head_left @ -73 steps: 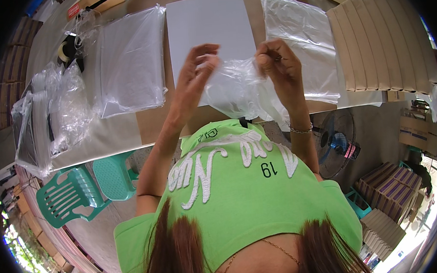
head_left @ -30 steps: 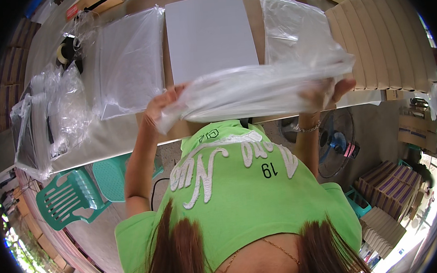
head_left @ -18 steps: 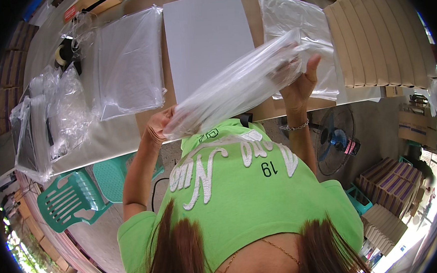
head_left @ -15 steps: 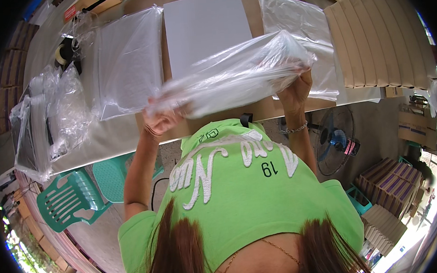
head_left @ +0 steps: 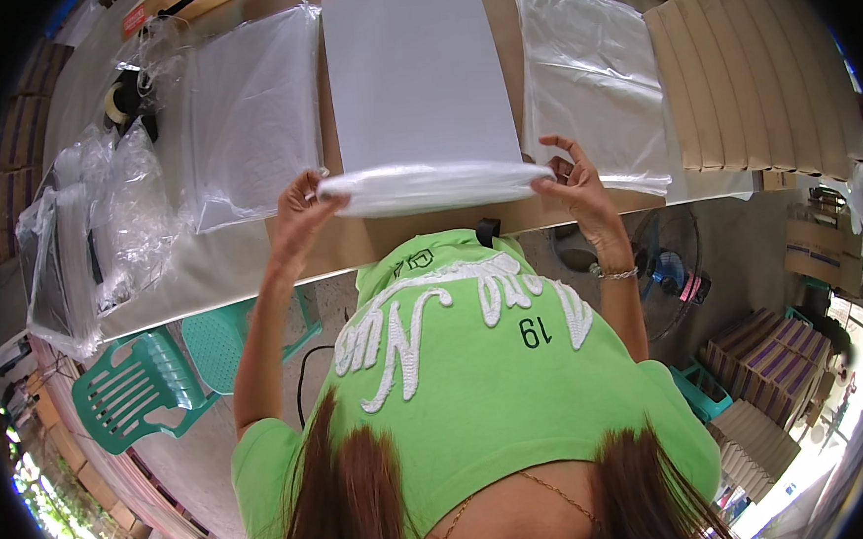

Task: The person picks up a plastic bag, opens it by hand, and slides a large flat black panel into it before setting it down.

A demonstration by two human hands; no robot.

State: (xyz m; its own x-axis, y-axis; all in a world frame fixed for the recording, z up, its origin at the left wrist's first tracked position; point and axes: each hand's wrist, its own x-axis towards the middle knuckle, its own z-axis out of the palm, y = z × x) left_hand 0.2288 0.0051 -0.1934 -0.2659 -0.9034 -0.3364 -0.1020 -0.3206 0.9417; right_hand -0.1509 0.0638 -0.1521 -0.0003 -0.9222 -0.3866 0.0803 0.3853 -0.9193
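Note:
A clear plastic bag [head_left: 434, 185] is stretched flat and level between my two hands, just above the near edge of the brown table [head_left: 400, 240]. My left hand [head_left: 299, 206] pinches its left end. My right hand [head_left: 573, 184] pinches its right end, with the other fingers spread. Right behind the bag a white sheet [head_left: 410, 73] lies flat on the table.
A stack of clear bags [head_left: 590, 82] lies right of the white sheet, another bagged stack [head_left: 249, 118] to its left. Tan cardboard pieces [head_left: 760, 62] overlap at far right. Crumpled plastic [head_left: 102, 220] sits at left. Green plastic chairs [head_left: 142, 386] and a floor fan [head_left: 674, 274] stand below the table.
The bag was crumpled between both hands, then shaken open and raised. It has now come down, flat and level, near the table edge in front of the white sheet.

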